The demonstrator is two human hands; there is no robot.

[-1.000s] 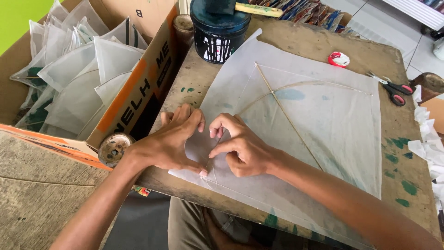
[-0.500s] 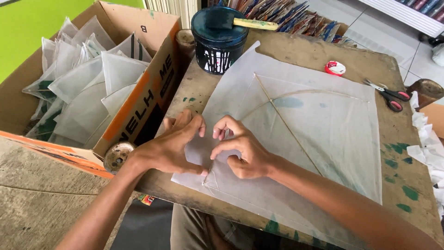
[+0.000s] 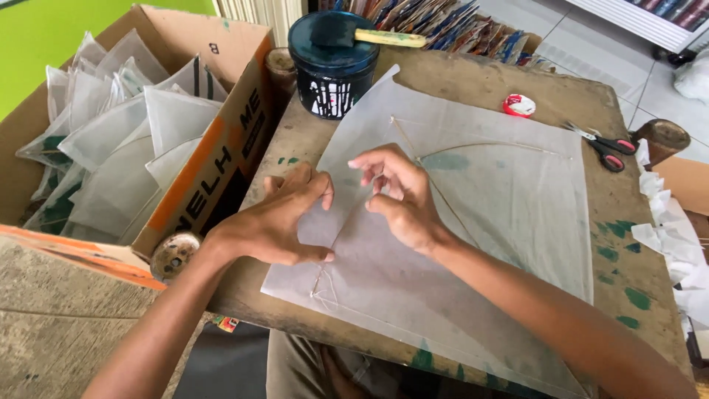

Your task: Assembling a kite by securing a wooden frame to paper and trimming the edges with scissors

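- Both hands at work on a translucent white paper kite [image 3: 487, 214], lying flat on a worn wooden bench [image 3: 635, 244]; kite covers most of the top, its lower edge along the near edge of the bench.
- Left hand [image 3: 277, 222] rests palm-down on the kite's left part, nr the bench's left edge; fingers spread, thumb stretched along the paper, fingertips [image 3: 323, 193] pressing the sheet. Nothing clamped in its grip.
- Right hand [image 3: 399, 196] just beside it, raised a little off the paper, fingers curled; thumb & forefinger brought close together over the thin stick that runs down the kite's middle. Can't tell whether they pinch the stick, a thread or paper — too small to see.
- Kite frame visible thru the paper: a straight spine [image 3: 436, 192] and a bowed cross stick [image 3: 502, 145], meeting toward the far-left part of the sheet.
- Dark round pot [image 3: 332, 63] stands at the bench's far-left corner, touching the kite's far tip; a brush w/ pale handle [image 3: 369, 35] lies across its rim.
- Small red-and-white roll [image 3: 519, 106] near the far edge, just beyond the kite.
- Scissors w/ red-black handles [image 3: 605, 146] near the far-right corner, off the paper.
- Green paint smudges along the bench's right edge.
- Cardboard box [image 3: 221, 162] stands against the bench's left side, filled w/ a stack of finished kites [image 3: 111, 148].
- Crumpled white paper [image 3: 676, 244] hangs past the right edge.
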